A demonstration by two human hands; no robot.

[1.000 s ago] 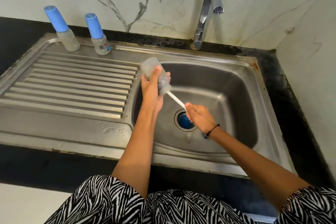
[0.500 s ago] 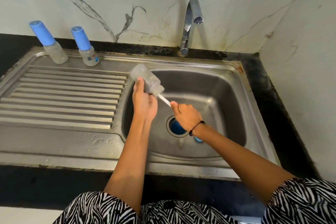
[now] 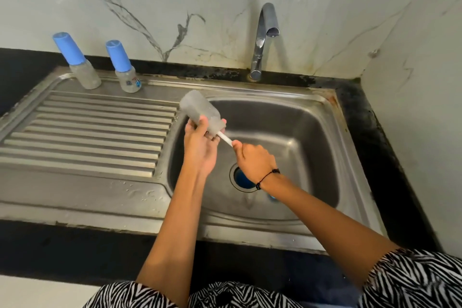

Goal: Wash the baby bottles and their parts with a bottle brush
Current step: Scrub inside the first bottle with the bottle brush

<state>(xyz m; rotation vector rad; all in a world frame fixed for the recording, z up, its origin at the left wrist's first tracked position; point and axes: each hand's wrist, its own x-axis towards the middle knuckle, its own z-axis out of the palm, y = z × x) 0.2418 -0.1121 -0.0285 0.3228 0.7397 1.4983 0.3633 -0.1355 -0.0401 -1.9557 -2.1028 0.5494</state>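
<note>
Near the middle of the frame, your left hand point(image 3: 200, 150) grips a cloudy open baby bottle point(image 3: 200, 112), tilted with its base toward the upper left and its mouth toward the lower right, above the left edge of the steel sink point(image 3: 312, 137). The white brush handle point(image 3: 225, 138) runs out of the bottle's mouth into your right hand point(image 3: 253, 160), whose fingers are curled round it just above the drain point(image 3: 243, 179). At the upper left, two capped bottles point(image 3: 77, 62) with blue caps stand side by side at the back of the ribbed drainboard point(image 3: 87, 137). The faucet point(image 3: 265, 37) stands behind the basin, upper centre.
</note>
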